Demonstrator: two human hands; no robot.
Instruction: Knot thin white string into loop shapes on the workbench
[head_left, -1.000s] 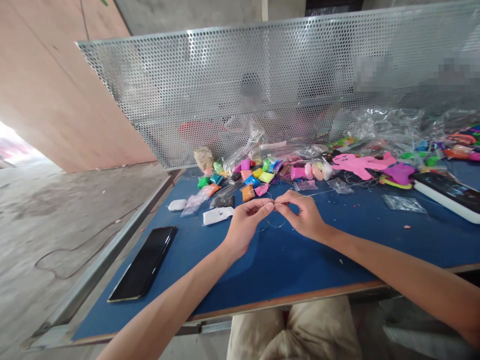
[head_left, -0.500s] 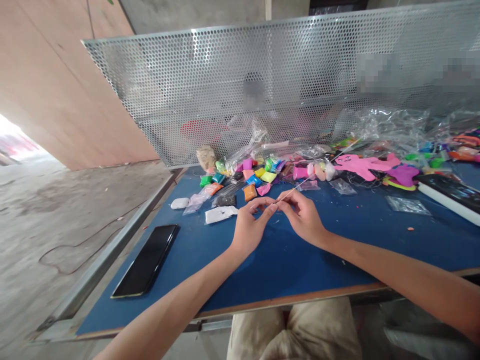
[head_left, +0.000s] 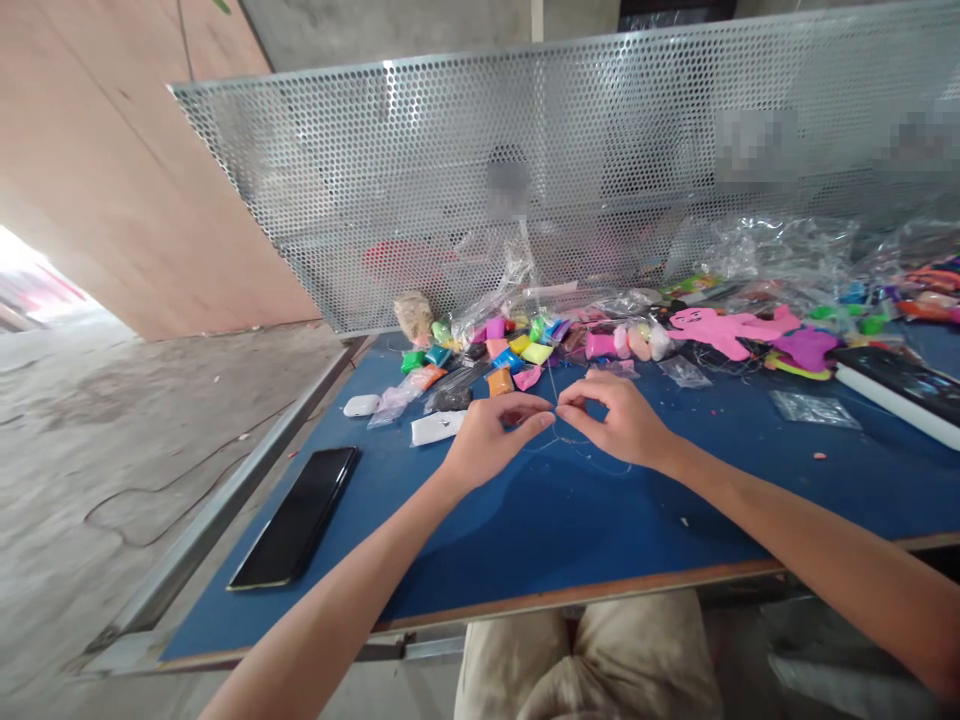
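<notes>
Over the middle of the blue table my left hand [head_left: 495, 435] and my right hand [head_left: 619, 415] meet, fingertips nearly touching. Both are closed in a pinch on a thin strand [head_left: 554, 385], thread or wire, I cannot tell which. One stretch of it rises above the fingertips, and a loose loop [head_left: 600, 466] hangs or lies below my right hand. Whatever else sits between the fingertips is too small to make out. Just left of my left hand is a white packet [head_left: 436, 428]; beyond it lies an orange clay packet [head_left: 500, 381].
A black phone [head_left: 296, 520] lies at the left of the table [head_left: 525, 540]. Colourful clay packets and plastic bags line the back, with a pink figure [head_left: 724, 328] among them. Behind stands a perforated metal panel [head_left: 450, 130]. A black-and-white object [head_left: 907, 390] is at right.
The strand's straight length pointed up and right before; now a stretch stands nearly upright and a loop shows below. My hands have shifted slightly, the right one turning at the wrist.
</notes>
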